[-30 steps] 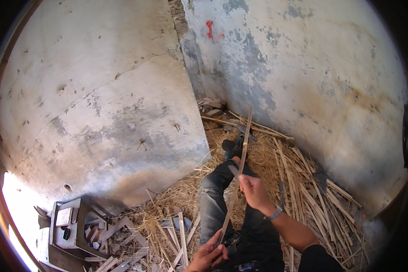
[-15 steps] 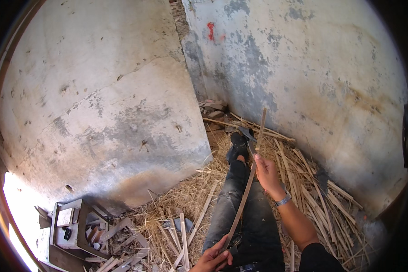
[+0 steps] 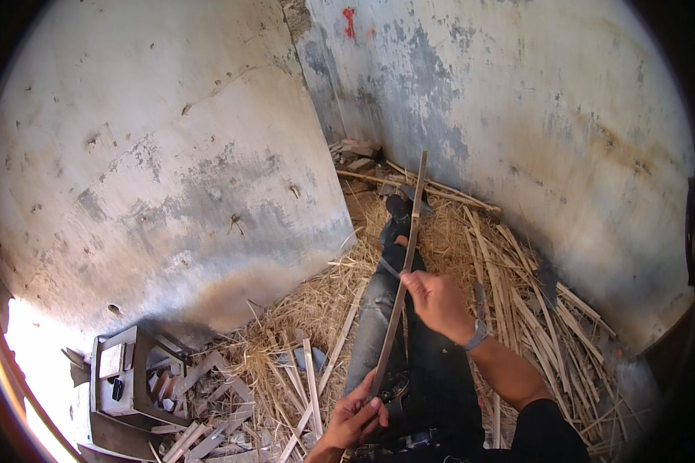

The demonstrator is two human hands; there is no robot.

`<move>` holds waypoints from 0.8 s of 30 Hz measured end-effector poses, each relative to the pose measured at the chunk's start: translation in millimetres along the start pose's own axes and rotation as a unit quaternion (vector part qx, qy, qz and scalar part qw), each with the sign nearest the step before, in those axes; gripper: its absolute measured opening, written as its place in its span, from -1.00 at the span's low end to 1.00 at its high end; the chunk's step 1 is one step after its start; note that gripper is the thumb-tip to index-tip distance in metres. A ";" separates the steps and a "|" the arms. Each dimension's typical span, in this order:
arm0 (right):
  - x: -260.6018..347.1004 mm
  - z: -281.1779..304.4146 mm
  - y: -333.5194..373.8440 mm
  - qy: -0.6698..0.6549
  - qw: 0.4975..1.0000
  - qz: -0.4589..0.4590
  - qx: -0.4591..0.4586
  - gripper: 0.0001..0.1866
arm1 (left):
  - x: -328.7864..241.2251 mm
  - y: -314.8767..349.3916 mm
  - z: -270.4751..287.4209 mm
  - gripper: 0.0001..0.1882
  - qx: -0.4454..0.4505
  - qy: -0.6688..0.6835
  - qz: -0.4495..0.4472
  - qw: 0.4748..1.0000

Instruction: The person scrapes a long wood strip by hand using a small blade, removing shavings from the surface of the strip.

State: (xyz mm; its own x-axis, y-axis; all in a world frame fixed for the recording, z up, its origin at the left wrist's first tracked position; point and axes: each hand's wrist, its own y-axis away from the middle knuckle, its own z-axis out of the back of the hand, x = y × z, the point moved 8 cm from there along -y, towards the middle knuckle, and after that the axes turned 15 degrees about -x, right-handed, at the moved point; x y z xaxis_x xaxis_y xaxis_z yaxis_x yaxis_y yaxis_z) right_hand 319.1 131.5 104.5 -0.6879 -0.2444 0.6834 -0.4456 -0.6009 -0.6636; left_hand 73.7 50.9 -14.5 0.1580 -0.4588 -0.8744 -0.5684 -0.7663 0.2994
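Note:
A long, narrow wooden or bamboo strip point(image 3: 394, 324) slants up and away over my outstretched legs. My left hand point(image 3: 357, 417) is closed around its near part, by my lap. Farther along, my right hand point(image 3: 442, 305) is closed on what looks like a knife point(image 3: 390, 267); its thin grey blade sticks out to the left, across the strip. The fingers hide the knife's handle. A watch sits on my right wrist.
Many split strips point(image 3: 544, 339) lie piled on the right along the wall. Shavings point(image 3: 286, 339) cover the floor around my legs. At lower left stands a worn wooden stool-like frame point(image 3: 135, 378) with scraps beside it. Two stained plaster walls point(image 3: 170, 185) meet ahead, with rubble in the corner.
My right hand has turned over and shifted slightly left and nearer me. The blade, earlier pointing away, now points left across the strip. The strip's far end has moved left.

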 end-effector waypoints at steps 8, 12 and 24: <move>35.9 -31.4 65.8 -0.072 0.994 0.041 0.067 -0.61 | -26.3 -14.7 6.7 -0.39 -0.042 0.022 -0.041 0.998; 35.1 -31.2 74.0 -0.109 0.991 0.013 0.080 -0.61 | -21.9 -13.6 11.5 -0.42 -0.030 0.034 -0.064 0.997; -17.2 -15.2 -6.5 -0.025 1.000 -0.012 -0.013 -0.48 | -17.2 -4.5 6.4 -0.39 -0.030 0.012 -0.055 0.998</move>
State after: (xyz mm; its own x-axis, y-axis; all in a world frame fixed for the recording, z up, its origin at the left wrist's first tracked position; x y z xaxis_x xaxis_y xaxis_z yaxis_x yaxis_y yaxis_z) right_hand 325.0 151.2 92.4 -0.6479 -0.2685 0.7128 -0.4768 -0.5869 -0.6544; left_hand 68.3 65.1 -3.3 0.2371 -0.3797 -0.8942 -0.4965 -0.8385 0.2244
